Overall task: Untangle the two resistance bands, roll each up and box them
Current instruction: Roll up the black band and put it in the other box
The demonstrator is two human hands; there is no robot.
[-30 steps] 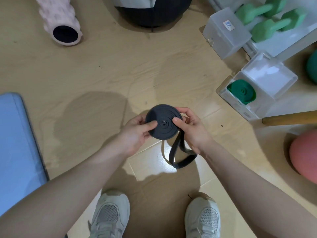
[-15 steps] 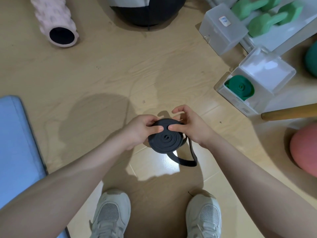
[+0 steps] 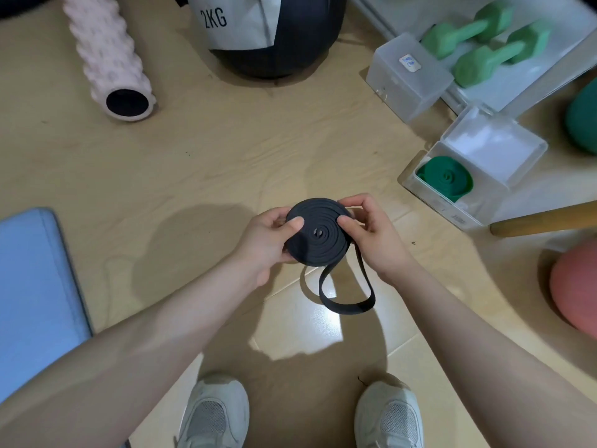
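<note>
A dark grey rubber resistance band (image 3: pixel 318 232), wound into a flat coil, is held above the tan floor (image 3: pixel 226 163) between both hands, with a loose loop of its tail hanging below. The left hand (image 3: pixel 265 240) grips the coil's left edge, thumb curled onto its face; the right hand (image 3: pixel 371 236) pinches the right edge, fingers curled over the rim. To the right, a rolled green band (image 3: pixel 447 179) sits inside an open clear plastic box (image 3: pixel 452 211). A second, closed clear box (image 3: pixel 408 76) lies beyond it.
</note>
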